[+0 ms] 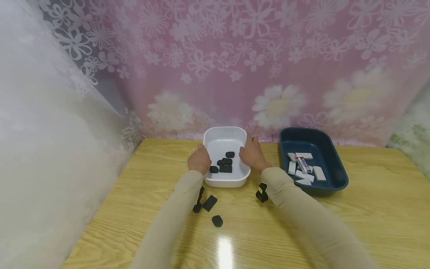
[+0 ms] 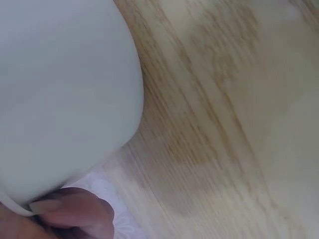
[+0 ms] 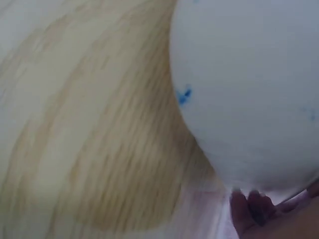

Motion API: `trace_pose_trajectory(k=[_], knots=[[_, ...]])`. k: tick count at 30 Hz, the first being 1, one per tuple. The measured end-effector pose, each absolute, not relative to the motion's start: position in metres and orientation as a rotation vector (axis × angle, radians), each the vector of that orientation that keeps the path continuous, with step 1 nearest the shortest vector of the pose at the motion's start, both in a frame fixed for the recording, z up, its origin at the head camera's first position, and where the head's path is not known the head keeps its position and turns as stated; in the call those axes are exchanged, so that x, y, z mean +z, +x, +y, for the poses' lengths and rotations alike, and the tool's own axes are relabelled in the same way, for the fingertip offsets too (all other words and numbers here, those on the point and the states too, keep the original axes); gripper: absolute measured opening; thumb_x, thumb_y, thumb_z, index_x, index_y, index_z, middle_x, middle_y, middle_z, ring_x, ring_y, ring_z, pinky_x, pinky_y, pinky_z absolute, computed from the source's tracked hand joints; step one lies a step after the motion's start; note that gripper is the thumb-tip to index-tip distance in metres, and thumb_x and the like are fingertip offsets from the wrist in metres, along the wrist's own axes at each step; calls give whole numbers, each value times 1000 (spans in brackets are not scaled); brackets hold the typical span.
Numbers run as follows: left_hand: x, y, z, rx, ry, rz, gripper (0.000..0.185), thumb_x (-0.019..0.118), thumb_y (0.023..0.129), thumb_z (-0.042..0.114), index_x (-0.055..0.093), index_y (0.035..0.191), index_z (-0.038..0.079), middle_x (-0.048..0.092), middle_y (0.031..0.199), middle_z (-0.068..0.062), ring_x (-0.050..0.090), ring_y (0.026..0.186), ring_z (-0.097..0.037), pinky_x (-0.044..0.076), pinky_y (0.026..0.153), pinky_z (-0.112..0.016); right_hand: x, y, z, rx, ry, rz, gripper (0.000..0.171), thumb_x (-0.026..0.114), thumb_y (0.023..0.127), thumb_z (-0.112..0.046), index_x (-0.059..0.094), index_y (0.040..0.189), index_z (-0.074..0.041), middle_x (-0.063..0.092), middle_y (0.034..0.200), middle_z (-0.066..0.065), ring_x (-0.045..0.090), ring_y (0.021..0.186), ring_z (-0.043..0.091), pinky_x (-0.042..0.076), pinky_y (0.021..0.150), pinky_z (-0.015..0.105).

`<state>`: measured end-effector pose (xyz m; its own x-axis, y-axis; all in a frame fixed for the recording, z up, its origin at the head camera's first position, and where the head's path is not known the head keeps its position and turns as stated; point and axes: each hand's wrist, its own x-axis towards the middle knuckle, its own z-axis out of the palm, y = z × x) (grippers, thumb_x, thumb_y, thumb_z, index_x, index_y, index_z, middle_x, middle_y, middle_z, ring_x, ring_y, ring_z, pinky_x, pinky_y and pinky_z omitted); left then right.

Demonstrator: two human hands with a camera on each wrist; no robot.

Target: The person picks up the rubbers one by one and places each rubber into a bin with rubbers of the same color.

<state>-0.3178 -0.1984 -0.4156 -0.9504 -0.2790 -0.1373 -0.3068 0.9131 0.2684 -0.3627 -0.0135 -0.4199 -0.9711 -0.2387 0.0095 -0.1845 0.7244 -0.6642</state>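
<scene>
A white plastic basin [image 1: 225, 183] stands on the table with several small black blocks [image 1: 226, 169] in its front half. My left hand [image 1: 199, 160] grips its left rim; in the left wrist view the fingers [image 2: 75, 211] curl over the edge. On the opposite side, my right hand [image 1: 252, 154] holds the right rim. Seen from the right wrist, its fingertips [image 3: 241, 209] press the basin's outer wall [image 3: 249, 99], which bears blue marks. In front of the basin lie a flat black rectangle [image 1: 209, 203] and a rounded black block [image 1: 217, 221].
To the right is a dark blue basin [image 1: 340, 175] with several white erasers [image 1: 319, 173], one in a printed sleeve [image 1: 303, 164]. Behind the wooden table [image 1: 376, 209] hangs a pink floral curtain [image 1: 215, 74]. A pale curtain [image 1: 60, 149] hangs at the left.
</scene>
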Motion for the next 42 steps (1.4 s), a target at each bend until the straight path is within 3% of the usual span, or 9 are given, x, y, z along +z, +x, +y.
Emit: trace_pose_trajectory(k=[6, 12, 16, 19, 22, 27, 34, 42], knots=[[-417, -316, -209, 448, -426, 2961, 45, 54, 95, 20, 37, 129, -4, 64, 92, -17, 65, 77, -28, 52, 66, -41, -425, -360, -19, -1235, -303, 2779, 77, 49, 78, 2, 18, 148, 3, 45, 131, 28, 49, 108, 37, 45, 89, 50], [-415, -312, -231, 967, -324, 2771, 62, 20, 103, 43, 17, 140, -7, 56, 107, -27, 62, 88, -32, 50, 73, -40, -422, -359, -28, -1287, -167, 2777, 73, 52, 81, 0, 24, 149, -4, 51, 129, 24, 54, 105, 37, 47, 86, 49], [-419, -297, -248, 1244, -360, 2790, 58, 14, 102, 48, 27, 125, -3, 52, 92, -21, 56, 75, -31, 45, 62, -38, -423, -362, -33, -1240, -130, 2771, 74, 53, 84, -3, 22, 150, -5, 47, 135, 23, 52, 111, 37, 44, 91, 49], [-416, -274, -254, 1107, -310, 2888, 36, 24, 102, 34, 38, 108, 1, 49, 80, -12, 48, 64, -25, 37, 55, -35, -424, -363, -31, -1214, -93, 2779, 75, 54, 84, -4, 19, 151, -6, 45, 138, 23, 51, 113, 37, 42, 94, 49], [-407, -247, -246, 758, -184, 2929, 21, 41, 95, 22, 47, 85, 5, 46, 66, -5, 42, 55, -19, 34, 49, -32, -424, -365, -26, -1181, -66, 2799, 76, 54, 84, -5, 20, 152, -8, 46, 138, 22, 52, 112, 38, 42, 94, 50], [-391, -207, -208, 353, 80, 2886, 29, 54, 86, 20, 49, 58, 13, 45, 51, 1, 42, 46, -15, 34, 43, -30, -423, -364, -20, -1150, -59, 2824, 74, 55, 85, -4, 22, 151, -8, 47, 135, 23, 52, 111, 39, 42, 93, 50], [-400, -187, -185, 133, 183, 2973, 26, 63, 87, 29, 55, 71, 10, 56, 68, -7, 55, 62, -20, 45, 49, -38, -424, -360, -21, -1134, -93, 2810, 74, 55, 84, -4, 21, 150, -6, 48, 134, 23, 52, 112, 38, 42, 94, 49], [-409, -188, -185, 95, 220, 3029, 30, 61, 85, 24, 48, 60, 14, 49, 59, -3, 49, 53, -18, 41, 45, -35, -427, -361, -21, -1142, -84, 2807, 76, 55, 85, -4, 17, 151, -5, 49, 134, 24, 54, 111, 38, 44, 92, 49]])
